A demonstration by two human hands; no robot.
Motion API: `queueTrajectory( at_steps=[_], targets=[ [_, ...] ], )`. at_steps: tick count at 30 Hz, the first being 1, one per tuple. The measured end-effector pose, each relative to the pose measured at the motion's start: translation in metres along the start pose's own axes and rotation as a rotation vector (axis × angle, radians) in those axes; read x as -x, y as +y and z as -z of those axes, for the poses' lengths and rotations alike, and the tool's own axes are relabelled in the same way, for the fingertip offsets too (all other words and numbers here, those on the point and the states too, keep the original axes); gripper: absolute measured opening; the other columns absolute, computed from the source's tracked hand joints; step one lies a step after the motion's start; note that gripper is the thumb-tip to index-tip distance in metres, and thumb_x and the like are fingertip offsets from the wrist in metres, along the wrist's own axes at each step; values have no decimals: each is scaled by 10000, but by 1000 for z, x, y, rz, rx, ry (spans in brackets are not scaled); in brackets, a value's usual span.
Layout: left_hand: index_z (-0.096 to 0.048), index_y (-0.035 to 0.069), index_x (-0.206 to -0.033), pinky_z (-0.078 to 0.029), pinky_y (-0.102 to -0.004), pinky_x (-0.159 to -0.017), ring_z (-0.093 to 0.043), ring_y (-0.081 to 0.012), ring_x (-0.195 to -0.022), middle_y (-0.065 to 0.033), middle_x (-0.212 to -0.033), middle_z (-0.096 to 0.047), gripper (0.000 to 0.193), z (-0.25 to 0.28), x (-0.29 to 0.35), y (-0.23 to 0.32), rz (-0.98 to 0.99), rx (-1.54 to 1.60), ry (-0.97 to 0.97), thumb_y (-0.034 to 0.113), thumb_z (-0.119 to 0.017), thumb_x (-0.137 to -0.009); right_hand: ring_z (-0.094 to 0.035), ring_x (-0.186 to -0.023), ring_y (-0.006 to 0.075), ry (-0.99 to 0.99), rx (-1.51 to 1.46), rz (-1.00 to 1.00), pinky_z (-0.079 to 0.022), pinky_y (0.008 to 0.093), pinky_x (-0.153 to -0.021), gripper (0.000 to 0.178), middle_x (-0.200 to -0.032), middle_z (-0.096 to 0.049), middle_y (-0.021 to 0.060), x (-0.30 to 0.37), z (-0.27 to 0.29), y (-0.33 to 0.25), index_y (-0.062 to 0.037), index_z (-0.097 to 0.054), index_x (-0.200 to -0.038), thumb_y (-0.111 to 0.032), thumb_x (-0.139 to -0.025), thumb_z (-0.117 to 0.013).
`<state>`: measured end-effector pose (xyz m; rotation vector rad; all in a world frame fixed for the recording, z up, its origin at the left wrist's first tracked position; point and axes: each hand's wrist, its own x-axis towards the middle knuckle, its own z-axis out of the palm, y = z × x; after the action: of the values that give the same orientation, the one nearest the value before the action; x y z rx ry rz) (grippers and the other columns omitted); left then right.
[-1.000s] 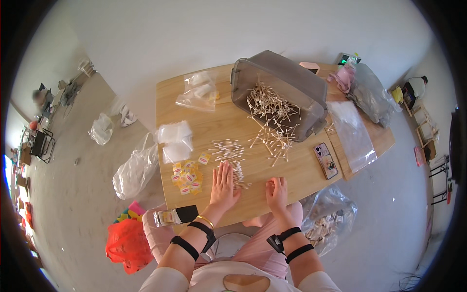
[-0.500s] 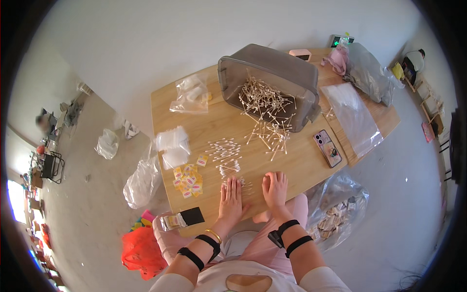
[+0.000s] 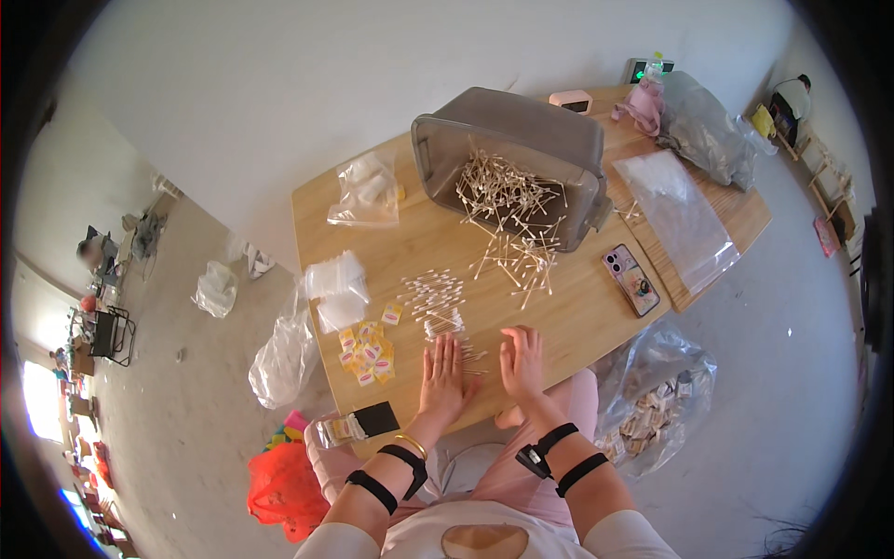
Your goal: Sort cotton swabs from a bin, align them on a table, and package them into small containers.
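Observation:
My left hand (image 3: 444, 380) lies flat near the table's front edge, fingers stretched out together over some cotton swabs. Loose cotton swabs (image 3: 473, 356) stick out to the right of its fingers. Just beyond the fingertips is a tight row of cotton swabs (image 3: 443, 322), with a looser row (image 3: 434, 293) farther off. To the right, my right hand (image 3: 523, 365) rests on its side on the table, fingers a little bent and thumb apart, holding nothing. A grey plastic bin (image 3: 521, 116) lies tipped on its side, with a heap of cotton swabs (image 3: 512, 186) spilling out.
Left on the wooden table (image 3: 372, 252) are clear small bags (image 3: 335, 289) and yellow-white labels (image 3: 367, 354). A phone (image 3: 630, 280) and flat plastic bags (image 3: 680, 219) lie right. A clear sack of packets (image 3: 656, 410) stands by my right leg, a red bag (image 3: 287, 494) left.
The whole view has shifted slightly. Both hands stay in nearly the same places on the table, and the swabs look about the same.

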<state>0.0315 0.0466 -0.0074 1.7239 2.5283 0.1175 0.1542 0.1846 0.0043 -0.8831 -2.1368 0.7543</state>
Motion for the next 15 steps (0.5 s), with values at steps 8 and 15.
queueTrajectory(
  at_steps=[8,15],
  targets=[
    [-140,-78,-1533,-73,-522,-1227,-65,-390,-1521,-254,-1619,-127,862,8,3,-2,-32,179,19,365,-564,-927,-477,-1157,424,-138,-431,4,-390,479,-1026,332,-1229,-519,232,-1,-49,-47,2,-507,-1248,-58,-922,-485],
    [-195,-76,-1524,-92,-513,-1232,-113,-373,-1517,-244,-1603,-195,835,4,10,-12,-15,180,63,428,-533,-950,-467,-1220,425,-95,-340,-10,-371,477,-1065,363,-1296,-497,239,-6,-34,-26,9,-490,-1280,-74,-927,-490]
  ],
)
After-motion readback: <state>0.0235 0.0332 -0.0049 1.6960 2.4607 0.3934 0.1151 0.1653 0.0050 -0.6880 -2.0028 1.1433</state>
